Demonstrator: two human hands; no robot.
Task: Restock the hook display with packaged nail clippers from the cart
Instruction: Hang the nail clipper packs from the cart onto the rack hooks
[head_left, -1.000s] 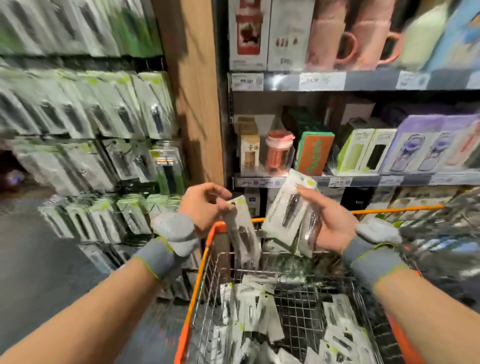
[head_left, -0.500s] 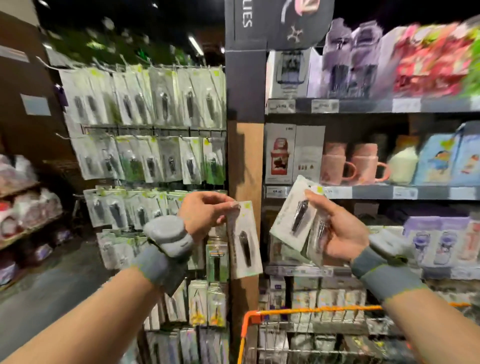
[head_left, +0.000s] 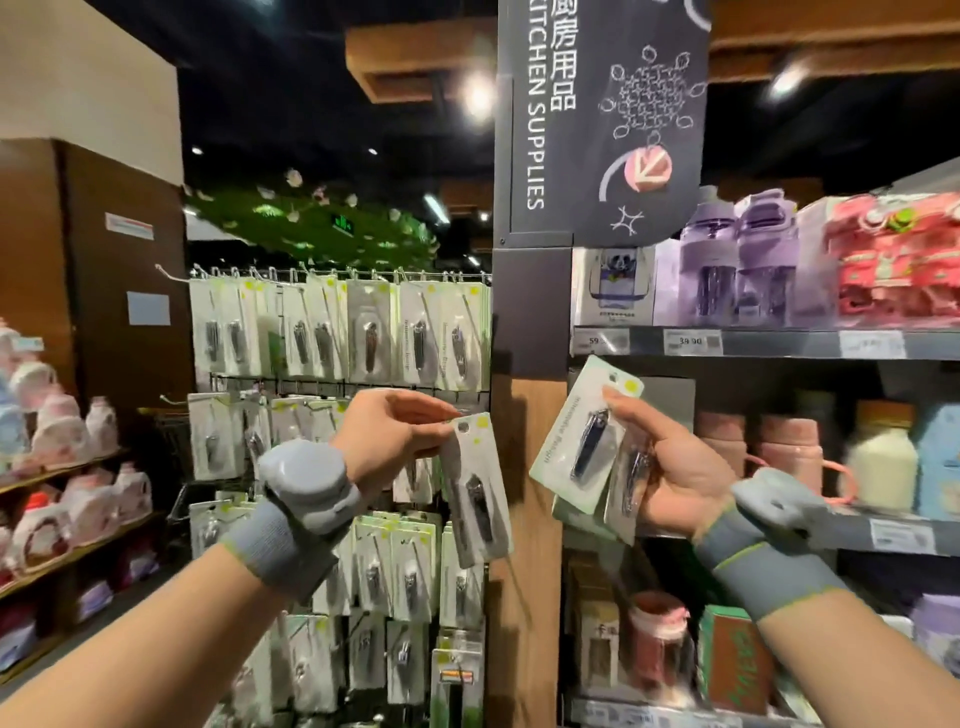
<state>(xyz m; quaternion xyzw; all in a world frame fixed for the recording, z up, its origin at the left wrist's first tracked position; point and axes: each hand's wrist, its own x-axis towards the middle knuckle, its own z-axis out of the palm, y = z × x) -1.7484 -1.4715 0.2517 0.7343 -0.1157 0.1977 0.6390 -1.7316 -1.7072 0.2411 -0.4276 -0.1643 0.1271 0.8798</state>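
Head view. Left hand (head_left: 395, 441) raised in front of the hook display (head_left: 337, 467), thumb and fingertips pinching the top edge of a single packaged nail clipper (head_left: 475, 491), just beside its hang hole. Card hanging down from that pinch, tilted slightly, clipper dark behind the clear blister, yellow-green dot at the upper corner. Held apart from the hooks, overlapping the lower rows of the display and the edge of the wooden pillar (head_left: 524, 519).

Right hand (head_left: 675, 467) lifted at similar height, palm toward the camera, fingers curled round a small fan of clipper packs (head_left: 584, 441): front card white with a pale green border, tilted to the right, thumb laid across its upper part; a second pack with a silver clipper tucked behind it; edges of more cards below, number impossible to tell.

Grey wristbands with pale grey devices (head_left: 306, 480) on both wrists.

Hook display packed with rows of similar cards on wire pegs, top row hanging under the peg bar (head_left: 337, 273). Dark hanging sign (head_left: 597, 119) reading "KITCHEN SUPPLIES" above the pillar. To the right, shelves (head_left: 779, 343) with purple bottles (head_left: 737, 260), pink mugs (head_left: 779, 452) and price tags. Cart out of sight.
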